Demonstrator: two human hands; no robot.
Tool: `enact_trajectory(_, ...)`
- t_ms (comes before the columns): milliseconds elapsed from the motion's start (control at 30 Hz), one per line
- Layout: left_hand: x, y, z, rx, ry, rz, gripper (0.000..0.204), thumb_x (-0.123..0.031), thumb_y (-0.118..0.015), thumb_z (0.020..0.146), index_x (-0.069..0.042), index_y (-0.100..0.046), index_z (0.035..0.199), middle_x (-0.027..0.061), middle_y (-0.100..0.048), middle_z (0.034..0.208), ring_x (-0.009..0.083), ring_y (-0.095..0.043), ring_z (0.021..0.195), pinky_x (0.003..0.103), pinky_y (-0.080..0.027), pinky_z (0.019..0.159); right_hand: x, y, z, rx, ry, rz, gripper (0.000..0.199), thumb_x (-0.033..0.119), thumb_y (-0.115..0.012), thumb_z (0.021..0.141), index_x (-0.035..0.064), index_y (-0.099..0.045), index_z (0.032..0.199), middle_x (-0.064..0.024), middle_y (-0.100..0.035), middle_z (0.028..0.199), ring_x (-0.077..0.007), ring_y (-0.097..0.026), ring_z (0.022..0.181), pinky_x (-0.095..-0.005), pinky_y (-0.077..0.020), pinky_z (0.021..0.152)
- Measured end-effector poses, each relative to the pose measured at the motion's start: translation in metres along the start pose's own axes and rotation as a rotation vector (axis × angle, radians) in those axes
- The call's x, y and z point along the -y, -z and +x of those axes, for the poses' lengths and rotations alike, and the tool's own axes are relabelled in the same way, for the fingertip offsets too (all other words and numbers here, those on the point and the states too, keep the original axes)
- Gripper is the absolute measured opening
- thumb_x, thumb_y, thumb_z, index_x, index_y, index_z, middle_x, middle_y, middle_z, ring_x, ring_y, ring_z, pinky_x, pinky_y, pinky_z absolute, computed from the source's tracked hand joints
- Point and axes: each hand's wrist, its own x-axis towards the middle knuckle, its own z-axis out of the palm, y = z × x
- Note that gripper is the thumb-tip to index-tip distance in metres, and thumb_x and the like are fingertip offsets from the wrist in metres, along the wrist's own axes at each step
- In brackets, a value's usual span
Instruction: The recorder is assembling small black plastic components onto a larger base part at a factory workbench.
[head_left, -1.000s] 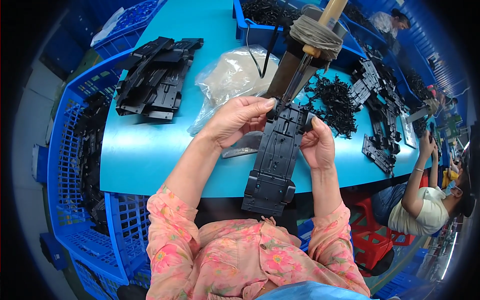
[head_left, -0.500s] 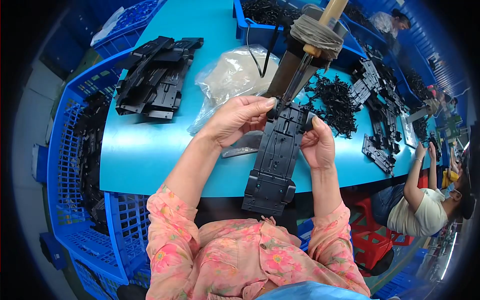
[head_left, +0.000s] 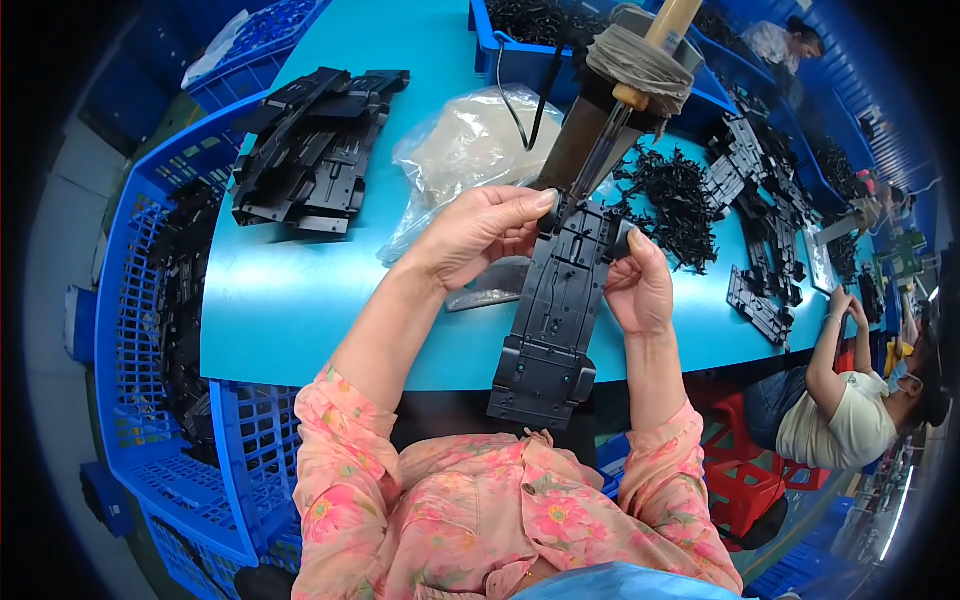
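Co-worker's hands (head_left: 839, 301) shifted; black panel (head_left: 552, 318) (lengthwise) slants away, slightly right.

From here I see a clear plastic bag (head_left: 470, 140) on the table (head_left: 290, 325), a blue lattice basket (head_left: 104, 350) at left, a blue crate (head_left: 250, 78) far left, and a co-worker (head_left: 845, 425) (pale shirt) near a red stool (head_left: 738, 492) at right.

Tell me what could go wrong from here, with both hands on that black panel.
The left hand's thumb sits close to the lower end of the metal shaft, so a slip might hurt it. The black panel's near end appears past the edge of the table, so it could tip if the grip loosens. The uneven stack of panels on the left might slide if bumped.
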Motion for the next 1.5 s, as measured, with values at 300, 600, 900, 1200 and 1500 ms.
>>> enact_trajectory(300, -0.001, 0.012, 0.002, 0.011, 0.017, 0.0, 0.018, -0.025, -0.06, 0.08, -0.008, -0.058, 0.086, -0.0071, -0.052, 0.071, 0.0002, -0.046, 0.06, 0.014, -0.04, 0.055, 0.004, -0.013, 0.001, 0.034, -0.152, 0.057, 0.021, 0.02, -0.053, 0.083, 0.0003, -0.055, 0.092, -0.0071, -0.059, 0.081, -0.0118, -0.055, 0.068, -0.0255, -0.0474, 0.062)
enact_trajectory(600, -0.004, 0.027, -0.001, 0.009, -0.001, 0.008, 0.021, -0.027, -0.06, 0.08, -0.007, -0.059, 0.085, -0.008, -0.05, 0.067, -0.0003, -0.043, 0.058, 0.014, -0.039, 0.057, 0.007, -0.034, 0.006, -0.099, -0.272, -0.029, 0.012, 0.018, -0.056, 0.081, 0.0061, -0.055, 0.082, -0.0004, -0.054, 0.069, -0.0119, -0.051, 0.065, -0.0295, -0.0443, 0.064)
enact_trajectory(900, -0.005, 0.034, -0.001, 0.01, -0.033, -0.064, 0.017, -0.025, -0.059, 0.081, -0.008, -0.058, 0.083, -0.0098, -0.045, 0.064, -0.0011, -0.039, 0.056, 0.014, -0.037, 0.054, -0.004, -0.03, 0.014, -0.04, -0.239, 0.019, 0.017, 0.021, -0.062, 0.078, 0.0045, -0.057, 0.082, 0.0006, -0.053, 0.064, -0.0109, -0.048, 0.063, -0.0262, -0.0425, 0.063)
enact_trajectory(1200, -0.008, 0.037, -0.003, -0.008, -0.051, -0.098, 0.017, -0.026, -0.059, 0.081, -0.009, -0.055, 0.079, -0.0099, -0.043, 0.062, -0.0004, -0.036, 0.053, 0.014, -0.035, 0.052, -0.006, -0.029, 0.016, 0.04, -0.227, 0.124, 0.024, 0.015, -0.061, 0.078, -0.0024, -0.055, 0.093, -0.0079, -0.059, 0.084, -0.0144, -0.056, 0.072, -0.0291, -0.0478, 0.069)
enact_trajectory(1500, -0.01, 0.031, -0.004, -0.022, -0.063, -0.074, 0.018, -0.026, -0.059, 0.081, -0.009, -0.056, 0.08, -0.0094, -0.045, 0.063, -0.0008, -0.038, 0.054, 0.013, -0.035, 0.051, -0.005, -0.035, 0.015, 0.043, -0.216, 0.121, 0.024, 0.017, -0.062, 0.077, -0.0015, -0.056, 0.092, -0.0071, -0.059, 0.082, -0.0136, -0.056, 0.071, -0.0274, -0.0476, 0.069)
